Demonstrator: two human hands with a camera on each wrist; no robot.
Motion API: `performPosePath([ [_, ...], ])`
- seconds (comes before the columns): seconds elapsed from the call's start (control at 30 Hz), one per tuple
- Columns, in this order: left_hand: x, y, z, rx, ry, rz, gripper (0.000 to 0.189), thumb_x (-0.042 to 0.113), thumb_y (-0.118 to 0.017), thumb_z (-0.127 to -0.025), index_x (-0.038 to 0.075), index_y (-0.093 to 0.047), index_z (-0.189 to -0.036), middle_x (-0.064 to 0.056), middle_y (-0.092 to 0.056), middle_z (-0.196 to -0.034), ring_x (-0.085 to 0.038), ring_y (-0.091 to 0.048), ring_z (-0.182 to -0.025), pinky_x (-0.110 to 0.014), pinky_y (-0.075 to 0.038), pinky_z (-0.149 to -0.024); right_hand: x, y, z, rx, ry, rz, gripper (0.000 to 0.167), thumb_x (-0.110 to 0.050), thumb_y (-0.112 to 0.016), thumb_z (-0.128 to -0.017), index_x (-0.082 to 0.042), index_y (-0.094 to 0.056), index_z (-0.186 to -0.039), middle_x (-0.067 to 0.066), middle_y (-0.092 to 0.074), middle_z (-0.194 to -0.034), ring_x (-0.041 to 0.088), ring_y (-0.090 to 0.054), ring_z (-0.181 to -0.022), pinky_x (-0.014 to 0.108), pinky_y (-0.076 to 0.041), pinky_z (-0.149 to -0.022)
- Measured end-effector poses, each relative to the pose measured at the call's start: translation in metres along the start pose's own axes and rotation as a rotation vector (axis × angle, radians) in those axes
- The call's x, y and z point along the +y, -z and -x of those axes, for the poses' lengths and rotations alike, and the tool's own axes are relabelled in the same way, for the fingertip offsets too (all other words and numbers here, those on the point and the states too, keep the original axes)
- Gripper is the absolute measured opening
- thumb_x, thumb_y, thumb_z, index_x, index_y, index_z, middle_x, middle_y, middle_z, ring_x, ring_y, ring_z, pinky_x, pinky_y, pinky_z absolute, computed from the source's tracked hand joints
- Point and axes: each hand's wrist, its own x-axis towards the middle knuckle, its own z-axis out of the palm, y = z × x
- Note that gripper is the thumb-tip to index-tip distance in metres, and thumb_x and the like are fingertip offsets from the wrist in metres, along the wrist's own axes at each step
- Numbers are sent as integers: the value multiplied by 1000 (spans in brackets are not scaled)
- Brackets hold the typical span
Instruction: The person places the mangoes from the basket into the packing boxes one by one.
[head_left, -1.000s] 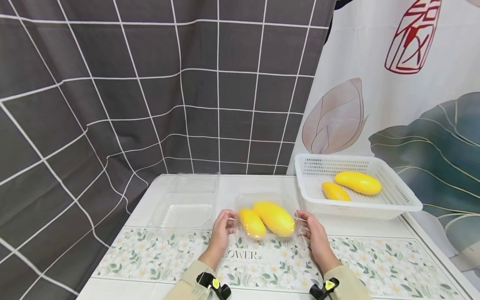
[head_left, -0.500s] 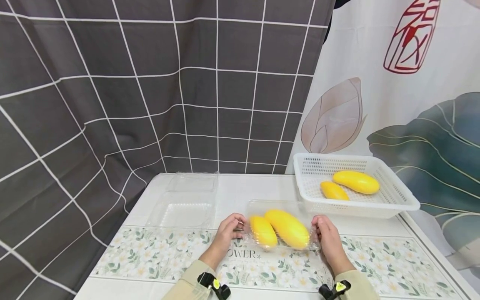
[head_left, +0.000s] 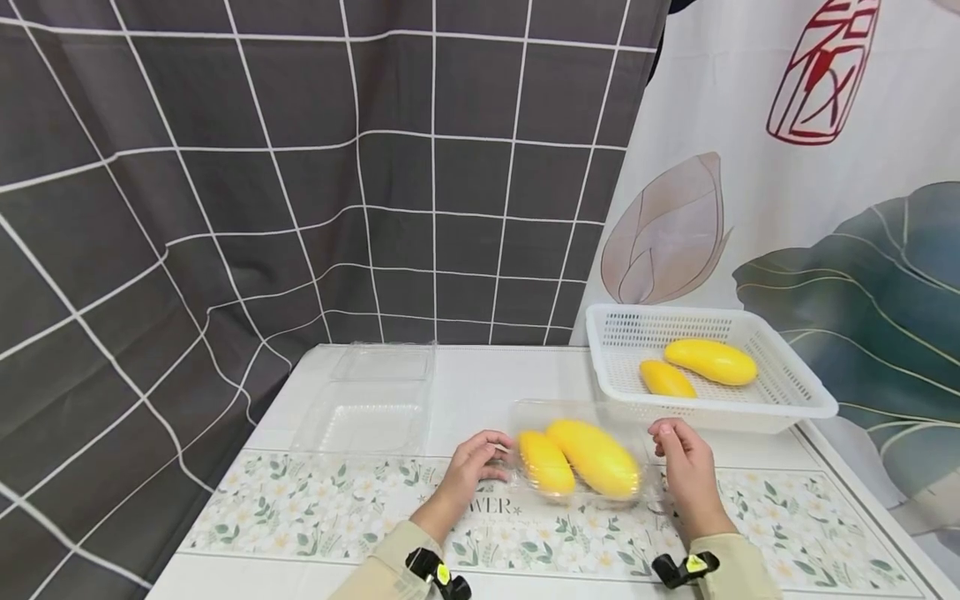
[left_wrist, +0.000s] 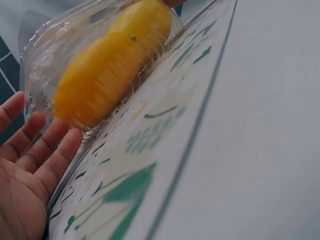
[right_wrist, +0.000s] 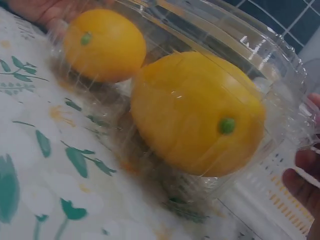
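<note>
A clear plastic clamshell box [head_left: 525,408] with two yellow mangoes, a smaller one [head_left: 546,463] and a larger one [head_left: 596,458], lies in front of me with its lid over them. My left hand [head_left: 474,467] is at its left side, fingers fairly straight and fingertips right at the plastic in the left wrist view. At the opposite side my right hand [head_left: 684,462] has its fingers bent and pinches the box's edge near a clasp [right_wrist: 306,142]. Green stem ends show on both mangoes in the right wrist view.
A white perforated basket [head_left: 795,400] holding two more mangoes [head_left: 711,361] stands at the back right, close behind the box. Another clear box [head_left: 375,429] lies with its lid folded back at the left. A flowered runner [head_left: 300,508] crosses the white table [head_left: 480,375].
The mango box has shifted right and slightly toward me, with both hands moving along. The right hand has moved a little outward at the box's side. The basket and the other box stay put.
</note>
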Motion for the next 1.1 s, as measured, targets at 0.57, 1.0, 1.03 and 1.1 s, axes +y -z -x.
performPosePath([
  [0.57, -1, -43, -9, -231, 6, 34, 50, 13, -36, -102, -3, -47, -147, -21, -43, -152, -38, -51, -134, -47, -49, -108, 47, 59, -14, -152, -147, -603, 54, -46, -31, -110, -2, -63, -118, -7, -74, -110, 7, -69, -98, 17, -58, -83],
  [1.0, -1, -82, -15, -357, 93, -57, 56, 22, -37, -103, 17, -35, -159, -3, -37, -161, -23, -41, -145, -42, -30, -121, 65, 98, -16, -84, -190, -749, 57, -44, -36, -110, 5, -57, -131, 2, -74, -117, 13, -71, -108, 22, -57, -89],
  [1.03, -1, -85, -16, -372, 90, -64, 56, 23, -37, -104, 18, -34, -159, -4, -37, -161, -22, -40, -145, -41, -29, -121, 65, 101, -17, -84, -187, -767, 57, -43, -36, -110, 5, -58, -130, 2, -74, -118, 14, -71, -108, 22, -57, -90],
  [1.1, -1, -91, -18, -407, 83, -61, 56, 22, -36, -105, 18, -30, -160, -5, -35, -162, -22, -38, -146, -37, -30, -121, 67, 107, -19, -95, -178, -818, 56, -42, -34, -110, 4, -61, -128, 5, -74, -119, 16, -71, -109, 24, -57, -91],
])
